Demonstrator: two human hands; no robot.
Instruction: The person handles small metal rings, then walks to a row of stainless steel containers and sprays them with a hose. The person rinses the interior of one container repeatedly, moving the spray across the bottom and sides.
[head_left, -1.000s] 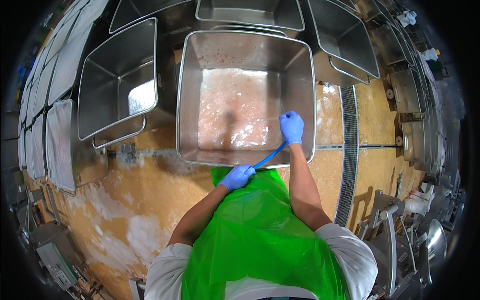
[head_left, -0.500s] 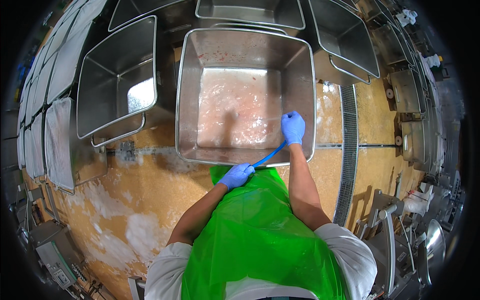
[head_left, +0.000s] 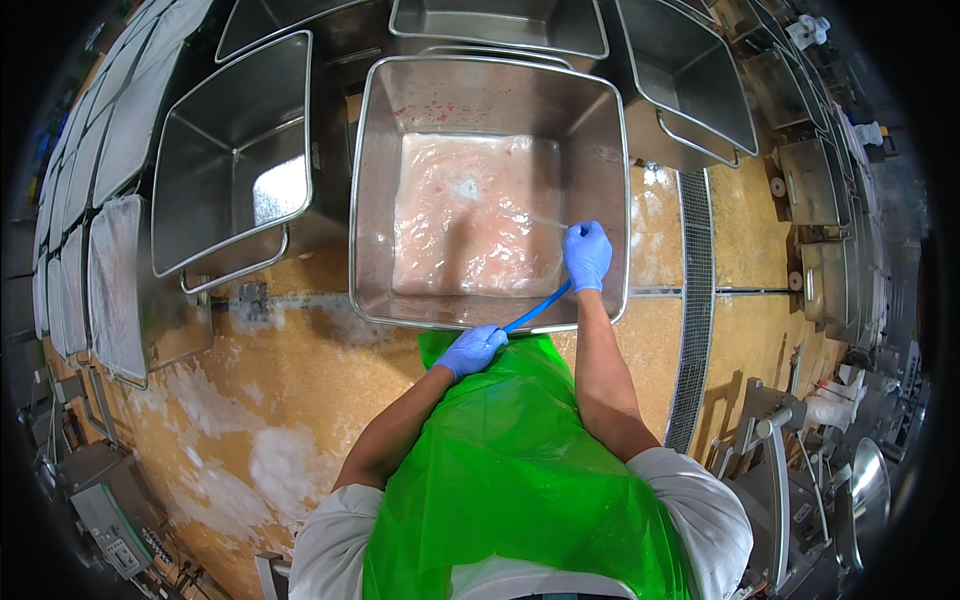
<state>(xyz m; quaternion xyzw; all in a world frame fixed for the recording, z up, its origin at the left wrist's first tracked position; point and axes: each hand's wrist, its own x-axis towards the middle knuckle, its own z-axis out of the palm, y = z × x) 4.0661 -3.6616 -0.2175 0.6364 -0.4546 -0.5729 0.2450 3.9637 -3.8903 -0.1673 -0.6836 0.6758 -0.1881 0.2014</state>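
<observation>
A blue hose [head_left: 538, 308] runs between my two gloved hands across the near rim of a deep steel bin [head_left: 372, 200]. My right hand [head_left: 587, 256] is closed round its front end, inside the bin by the right wall. From there a thin jet of water [head_left: 546, 223] shoots leftward into the bin. My left hand [head_left: 474, 352] grips the hose farther back, just outside the near rim, against my green apron [head_left: 510, 450]. Pinkish, rippling water [head_left: 470, 235] covers the bin's bottom, with a whitish patch of froth. Red specks [head_left: 450, 115] cling to the far wall.
Other steel bins stand close by at left [head_left: 235, 150], behind [head_left: 500, 22] and right [head_left: 690, 75]. A floor grate [head_left: 692, 310] runs along the right. White foam [head_left: 285, 465] lies on the yellow floor [head_left: 330, 400]. Machinery [head_left: 770, 470] stands at lower right.
The water in the bin has shifted its ripples, and a whitish frothy patch now shows near its middle. The jet shows more plainly. Both hands keep nearly the same place on the hose.
</observation>
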